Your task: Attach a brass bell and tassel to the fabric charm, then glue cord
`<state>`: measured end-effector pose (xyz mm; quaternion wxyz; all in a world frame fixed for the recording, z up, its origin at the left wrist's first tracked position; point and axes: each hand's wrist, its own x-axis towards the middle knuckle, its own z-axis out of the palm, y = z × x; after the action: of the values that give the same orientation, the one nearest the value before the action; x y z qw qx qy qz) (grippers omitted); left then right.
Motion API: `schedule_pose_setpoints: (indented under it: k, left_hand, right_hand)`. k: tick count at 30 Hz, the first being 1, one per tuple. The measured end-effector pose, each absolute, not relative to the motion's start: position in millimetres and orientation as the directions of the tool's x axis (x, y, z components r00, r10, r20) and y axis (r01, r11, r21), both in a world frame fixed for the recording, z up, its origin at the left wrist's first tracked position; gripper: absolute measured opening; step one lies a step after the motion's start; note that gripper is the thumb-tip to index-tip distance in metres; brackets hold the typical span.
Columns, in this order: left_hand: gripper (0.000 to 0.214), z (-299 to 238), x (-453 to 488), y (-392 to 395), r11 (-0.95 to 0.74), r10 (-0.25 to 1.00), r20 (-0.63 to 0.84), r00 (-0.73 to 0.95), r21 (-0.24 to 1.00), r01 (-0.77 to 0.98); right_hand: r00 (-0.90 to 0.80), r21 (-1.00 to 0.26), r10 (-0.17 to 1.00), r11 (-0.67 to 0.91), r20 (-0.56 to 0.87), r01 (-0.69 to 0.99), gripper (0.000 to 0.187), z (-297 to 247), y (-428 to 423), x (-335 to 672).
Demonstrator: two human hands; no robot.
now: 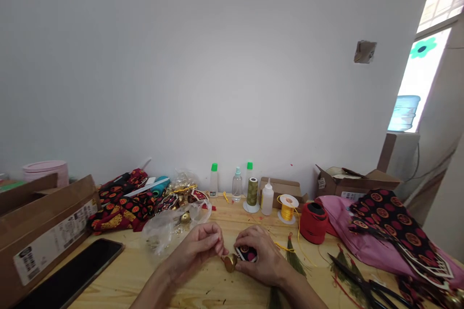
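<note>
My right hand is closed around a small dark patterned fabric piece with a white edge. A round gold-coloured bell sits against its fingertips, at the left end of that piece. Just left of the bell is my left hand, its thumb and fingers pinched together. Whatever that pinch holds is too small to make out. Beside my right wrist lies a green tassel with a red loop at its top.
Black scissors lie at the right front, near a pink cloth. A yellow cord spool, a glue bottle and a red roll stand behind. Left are a plastic bag, a phone and a cardboard box.
</note>
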<state>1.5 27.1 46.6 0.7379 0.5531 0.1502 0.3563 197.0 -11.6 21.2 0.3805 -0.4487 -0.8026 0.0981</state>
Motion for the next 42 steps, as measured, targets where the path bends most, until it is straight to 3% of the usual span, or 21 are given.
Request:
schedule_pose_setpoints:
  k: [3, 7, 17, 23, 26, 32, 36, 42]
  left_hand:
    - [0.017, 58.2, 7.6, 21.0, -0.103, 0.737, 0.211, 0.642, 0.974, -0.202]
    - [0.018, 78.3, 20.6, 12.1, -0.305, 0.787, 0.268, 0.555, 0.952, -0.029]
    - [0.017, 67.7, 38.2, 23.0, -0.356, 0.828, 0.339, 0.447, 0.933, -0.049]
    - [0.060, 22.7, 31.8, 17.7, -0.197, 0.811, 0.263, 0.523, 0.964, -0.178]
    - [0.069, 11.4, 32.1, 10.0, -0.198, 0.770, 0.261, 0.583, 0.965, -0.171]
    - [0.051, 20.6, 34.7, 1.2, -0.396, 0.708, 0.313, 0.633, 0.918, -0.012]
    - [0.035, 12.7, 30.5, 7.4, -0.383, 0.782, 0.242, 0.575, 0.913, 0.137]
    - [0.032, 11.2, 27.9, 8.2, -0.424, 0.801, 0.266, 0.537, 0.885, 0.195]
  right_hand:
    - [-0.284, -0.558, 0.806, 0.571, 0.519, 0.602, 0.034, 26.9, -14.0, 191.0]
    - [-0.258, -0.670, 0.818, 0.571, 0.514, 0.474, 0.021, 31.7, -18.0, 180.1]
    - [-0.128, -0.836, 0.867, 0.499, 0.482, 0.228, 0.027, 26.8, -11.2, 185.3]
    - [-0.050, -0.910, 0.917, 0.399, 0.396, 0.110, 0.029, 12.0, -2.3, 188.9]
    - [-0.032, -0.909, 0.913, 0.407, 0.406, 0.095, 0.030, 12.6, -2.5, 186.8]
    - [-0.059, -0.897, 0.900, 0.435, 0.431, 0.077, 0.028, 21.5, -6.7, 183.1]
    - [-0.061, -0.886, 0.888, 0.459, 0.455, 0.072, 0.025, 24.8, -9.1, 182.2]
    - [-0.087, -0.907, 0.904, 0.421, 0.419, -0.002, 0.023, 27.3, -11.2, 180.6]
